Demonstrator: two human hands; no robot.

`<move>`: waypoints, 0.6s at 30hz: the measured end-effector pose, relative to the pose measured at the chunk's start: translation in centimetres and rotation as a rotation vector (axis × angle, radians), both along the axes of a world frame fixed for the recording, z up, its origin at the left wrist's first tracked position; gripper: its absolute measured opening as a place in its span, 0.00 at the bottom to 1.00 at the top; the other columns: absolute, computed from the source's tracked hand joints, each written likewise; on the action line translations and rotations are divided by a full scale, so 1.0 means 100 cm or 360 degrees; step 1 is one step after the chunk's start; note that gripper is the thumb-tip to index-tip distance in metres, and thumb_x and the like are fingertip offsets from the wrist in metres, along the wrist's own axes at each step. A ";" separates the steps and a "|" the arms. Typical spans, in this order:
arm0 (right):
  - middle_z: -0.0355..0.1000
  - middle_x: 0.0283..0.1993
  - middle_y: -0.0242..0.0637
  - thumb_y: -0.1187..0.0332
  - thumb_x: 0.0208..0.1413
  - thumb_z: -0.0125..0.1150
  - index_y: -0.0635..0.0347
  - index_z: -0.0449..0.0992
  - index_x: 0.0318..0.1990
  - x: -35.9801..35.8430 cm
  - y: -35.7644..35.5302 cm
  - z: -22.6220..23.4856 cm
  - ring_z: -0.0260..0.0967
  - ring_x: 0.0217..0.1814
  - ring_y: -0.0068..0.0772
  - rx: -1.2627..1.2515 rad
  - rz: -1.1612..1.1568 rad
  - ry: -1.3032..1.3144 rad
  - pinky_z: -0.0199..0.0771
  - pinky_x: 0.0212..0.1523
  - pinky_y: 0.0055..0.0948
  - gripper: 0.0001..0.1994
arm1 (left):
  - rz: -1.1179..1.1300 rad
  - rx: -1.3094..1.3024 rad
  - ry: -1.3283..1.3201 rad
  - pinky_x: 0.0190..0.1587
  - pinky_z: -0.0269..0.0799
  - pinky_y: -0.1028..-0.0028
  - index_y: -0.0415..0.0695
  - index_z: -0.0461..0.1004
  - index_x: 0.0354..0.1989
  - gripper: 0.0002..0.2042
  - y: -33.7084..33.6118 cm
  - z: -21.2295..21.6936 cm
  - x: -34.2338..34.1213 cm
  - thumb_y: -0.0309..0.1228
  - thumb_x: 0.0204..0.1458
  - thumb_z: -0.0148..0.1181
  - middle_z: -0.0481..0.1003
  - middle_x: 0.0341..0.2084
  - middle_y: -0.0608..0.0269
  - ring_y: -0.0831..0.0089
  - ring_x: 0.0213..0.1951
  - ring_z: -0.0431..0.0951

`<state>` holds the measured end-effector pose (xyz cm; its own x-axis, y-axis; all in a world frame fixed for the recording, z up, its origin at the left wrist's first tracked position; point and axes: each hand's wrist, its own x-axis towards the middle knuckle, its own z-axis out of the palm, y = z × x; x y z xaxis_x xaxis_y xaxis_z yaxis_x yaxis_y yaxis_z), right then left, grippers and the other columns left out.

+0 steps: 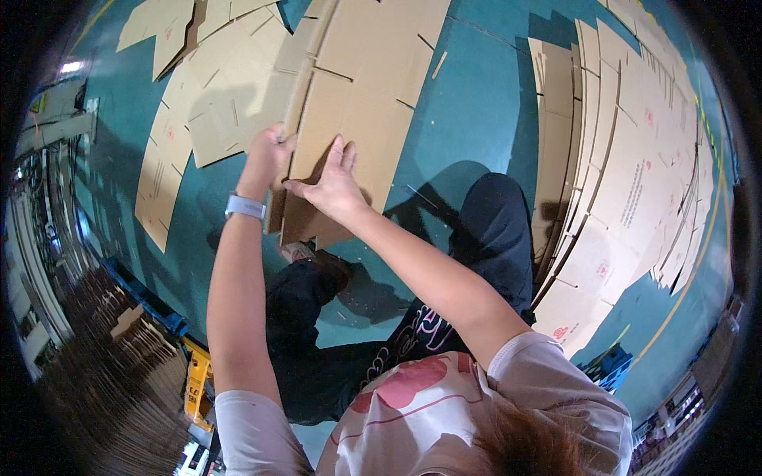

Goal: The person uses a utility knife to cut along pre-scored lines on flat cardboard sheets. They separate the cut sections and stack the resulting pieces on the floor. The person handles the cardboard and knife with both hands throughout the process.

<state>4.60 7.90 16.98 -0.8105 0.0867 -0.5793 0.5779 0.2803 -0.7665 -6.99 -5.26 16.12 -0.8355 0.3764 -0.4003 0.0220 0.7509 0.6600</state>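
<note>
A long slotted cardboard sheet (361, 87) stands tilted in front of me, with short slits cut into its edges. Along its left side runs a second narrow cardboard strip (278, 103), close against it. My left hand (270, 155), with a light band at the wrist, is closed on the left edge of the cardboard; its fingertips are partly hidden. My right hand (337, 186) lies against the face of the slotted sheet, fingers stretched out and thumb spread toward the left edge. The sheet's lower end reaches down near my foot.
Flat cardboard pieces (230, 103) lie on the green floor (476, 103) at the left. At the right is a spread stack of slotted cardboard sheets (627, 174). Lower left stand a dense cardboard pile (103, 365) and a yellow part (197, 381). My knees flank the work.
</note>
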 end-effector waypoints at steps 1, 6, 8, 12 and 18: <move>0.26 0.66 0.68 0.47 0.39 0.65 0.73 0.26 0.63 0.001 0.006 0.003 0.32 0.71 0.58 0.0037 -0.0021 -0.0064 0.42 0.67 0.37 0.59 | 0.0095 0.0335 -0.0125 0.36 0.70 0.69 0.36 0.73 0.35 0.09 0.026 0.011 0.013 0.27 0.47 0.55 0.76 0.26 0.49 0.68 0.31 0.76; 0.38 0.63 0.71 0.66 0.41 0.60 0.75 0.33 0.62 0.019 0.023 0.031 0.45 0.66 0.60 -0.0125 -0.0166 0.0120 0.52 0.63 0.37 0.47 | -0.0007 0.0103 0.0220 0.37 0.71 0.63 0.38 0.71 0.37 0.10 0.058 0.006 0.042 0.26 0.45 0.54 0.74 0.28 0.42 0.47 0.34 0.74; 0.46 0.60 0.71 0.69 0.41 0.59 0.76 0.38 0.61 0.029 0.032 0.030 0.52 0.62 0.60 -0.0185 -0.0321 0.0302 0.57 0.60 0.39 0.43 | -0.0040 -0.0014 0.0332 0.36 0.70 0.59 0.38 0.71 0.36 0.09 0.081 0.024 0.058 0.27 0.45 0.55 0.73 0.27 0.42 0.47 0.34 0.74; 0.65 0.44 0.65 0.75 0.42 0.51 0.77 0.49 0.57 0.055 0.057 0.046 0.67 0.49 0.55 -0.0339 -0.0409 0.0374 0.67 0.50 0.38 0.32 | -0.0120 -0.0185 0.0296 0.37 0.71 0.62 0.33 0.70 0.41 0.15 0.106 0.050 0.076 0.31 0.47 0.56 0.74 0.30 0.40 0.47 0.35 0.75; 0.70 0.43 0.55 0.78 0.43 0.51 0.69 0.59 0.54 0.076 0.065 0.039 0.71 0.45 0.44 -0.0447 -0.0552 0.0507 0.69 0.47 0.32 0.25 | -0.0010 -0.0074 0.0370 0.41 0.70 0.60 0.38 0.61 0.54 0.22 0.103 0.040 0.077 0.32 0.51 0.55 0.73 0.34 0.38 0.44 0.39 0.73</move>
